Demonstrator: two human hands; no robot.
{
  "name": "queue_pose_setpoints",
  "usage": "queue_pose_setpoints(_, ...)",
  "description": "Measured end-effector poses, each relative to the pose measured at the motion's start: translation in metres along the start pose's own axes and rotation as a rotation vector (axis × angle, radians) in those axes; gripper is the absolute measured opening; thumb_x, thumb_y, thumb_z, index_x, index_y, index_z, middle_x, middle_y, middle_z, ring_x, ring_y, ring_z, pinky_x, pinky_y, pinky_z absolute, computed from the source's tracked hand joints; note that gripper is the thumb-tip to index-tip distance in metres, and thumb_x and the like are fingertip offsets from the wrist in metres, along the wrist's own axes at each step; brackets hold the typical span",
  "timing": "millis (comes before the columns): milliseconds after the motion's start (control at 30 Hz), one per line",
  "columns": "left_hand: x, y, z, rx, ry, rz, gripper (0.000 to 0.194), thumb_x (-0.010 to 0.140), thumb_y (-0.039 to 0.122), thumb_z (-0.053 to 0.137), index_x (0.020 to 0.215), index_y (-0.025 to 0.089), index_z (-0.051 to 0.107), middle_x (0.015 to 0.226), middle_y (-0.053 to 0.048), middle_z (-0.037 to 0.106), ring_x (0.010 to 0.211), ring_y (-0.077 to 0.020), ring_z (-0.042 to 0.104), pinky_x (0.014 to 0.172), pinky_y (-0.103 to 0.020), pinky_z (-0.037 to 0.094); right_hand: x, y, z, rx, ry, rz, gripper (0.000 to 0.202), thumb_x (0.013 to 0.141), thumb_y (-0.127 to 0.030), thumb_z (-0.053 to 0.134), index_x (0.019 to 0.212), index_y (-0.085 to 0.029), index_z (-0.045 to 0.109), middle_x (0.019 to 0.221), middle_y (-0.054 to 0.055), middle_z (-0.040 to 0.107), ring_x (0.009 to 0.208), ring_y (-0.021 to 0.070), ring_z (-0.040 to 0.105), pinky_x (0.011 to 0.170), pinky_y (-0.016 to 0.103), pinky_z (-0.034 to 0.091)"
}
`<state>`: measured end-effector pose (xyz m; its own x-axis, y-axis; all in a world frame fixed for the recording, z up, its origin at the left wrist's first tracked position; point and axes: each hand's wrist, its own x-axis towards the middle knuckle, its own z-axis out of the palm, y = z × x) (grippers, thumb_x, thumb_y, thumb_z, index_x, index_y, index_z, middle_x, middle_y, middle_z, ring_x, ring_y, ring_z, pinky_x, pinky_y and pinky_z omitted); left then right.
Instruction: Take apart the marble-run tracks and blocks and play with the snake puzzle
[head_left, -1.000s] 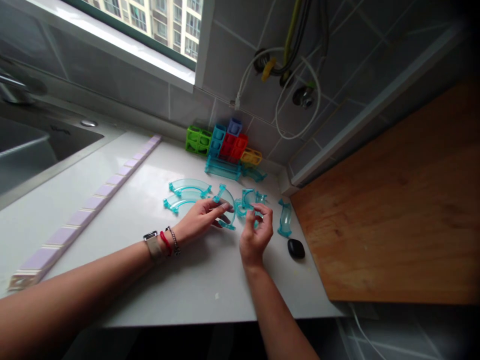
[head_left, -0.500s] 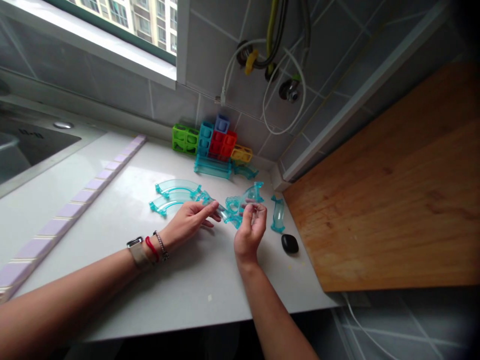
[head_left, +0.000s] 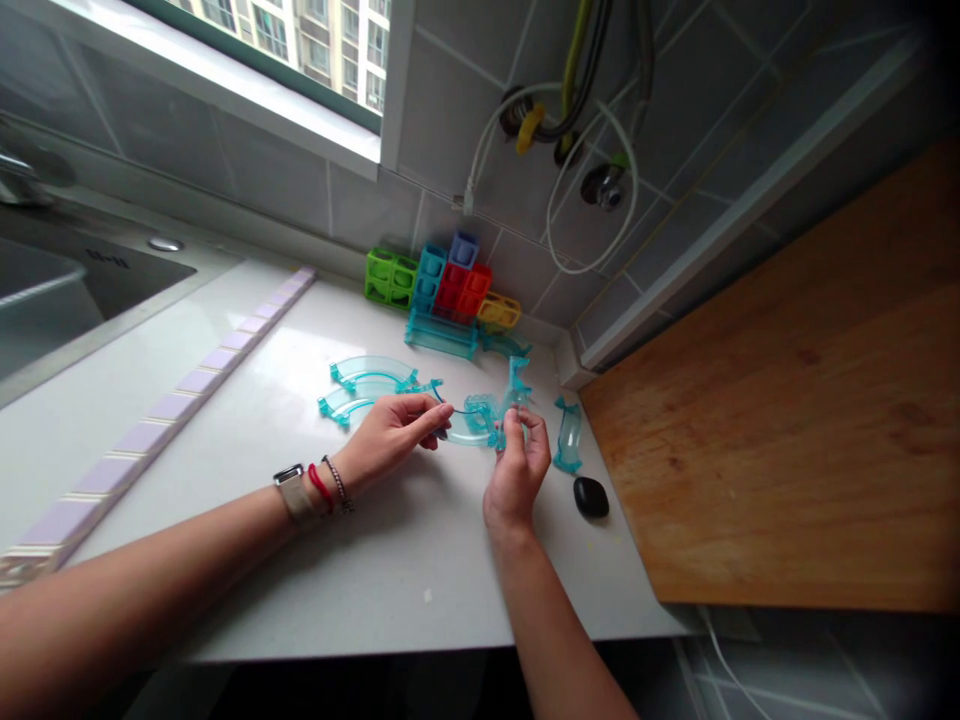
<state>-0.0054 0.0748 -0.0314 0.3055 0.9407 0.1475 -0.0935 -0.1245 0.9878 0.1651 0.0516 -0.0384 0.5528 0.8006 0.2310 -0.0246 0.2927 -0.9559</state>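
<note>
My left hand (head_left: 401,432) pinches one end of a translucent teal curved track piece (head_left: 466,438). Closed around a second teal track piece (head_left: 517,378), which stands nearly upright, is my right hand (head_left: 519,462). The two pieces meet just left of my right fingers; whether they are locked together I cannot tell. Behind them on the counter lies a small round teal piece (head_left: 480,410), partly covered. Two more curved teal tracks (head_left: 375,370) rest left of my left hand, and another short one (head_left: 568,437) lies to the right of my right hand.
Against the tiled wall stand green blocks (head_left: 391,277), red blocks (head_left: 463,290) and yellow blocks (head_left: 499,311), with a straight teal track (head_left: 441,335) before them. A black rounded object (head_left: 591,497) lies near the wooden board (head_left: 787,400). A sink (head_left: 97,290) is at left.
The piece in my right hand has turned more upright. The curved piece in my left hand has swung level, its far end now at my right fingers. The view has shifted slightly left.
</note>
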Motion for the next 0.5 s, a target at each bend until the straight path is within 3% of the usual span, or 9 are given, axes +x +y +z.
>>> queue_pose_setpoints(200,-0.0023,-0.0010,0.0008,0.175,0.120,0.121,0.038,0.097,0.050,0.066,0.081,0.016,0.069,0.094,-0.008,0.076,0.074,-0.0147,0.067,0.063,-0.024,0.056,0.0027,-0.0050,-0.0005,-0.035,0.064,-0.071,0.030,0.084,-0.042,0.079,0.097,-0.020,0.064,0.104,0.003,0.066,0.096,0.0175,0.063,0.093,0.034,0.049)
queue_pose_setpoints(300,-0.0032,0.0008,0.0026,0.188,0.138,0.141,0.036,0.098,0.049,0.065,0.083,0.016,0.069,0.099,-0.010,0.076,0.089,-0.0195,0.071,0.069,-0.026,0.059,0.0022,-0.0064,0.0007,-0.070,0.048,-0.075,0.033,0.080,-0.041,0.083,0.098,-0.020,0.066,0.097,0.002,0.065,0.089,0.0163,0.061,0.087,0.032,0.050)
queue_pose_setpoints(500,-0.0014,0.0014,0.0042,0.051,0.172,0.103,0.030,0.094,0.043,0.071,0.086,0.019,0.057,0.091,-0.006,0.072,0.083,-0.0197,0.075,0.068,-0.029,0.064,-0.0040,-0.0102,0.0053,-0.076,0.009,-0.054,0.039,0.074,-0.041,0.089,0.097,-0.019,0.066,0.092,0.001,0.065,0.083,0.0155,0.060,0.077,0.029,0.051)
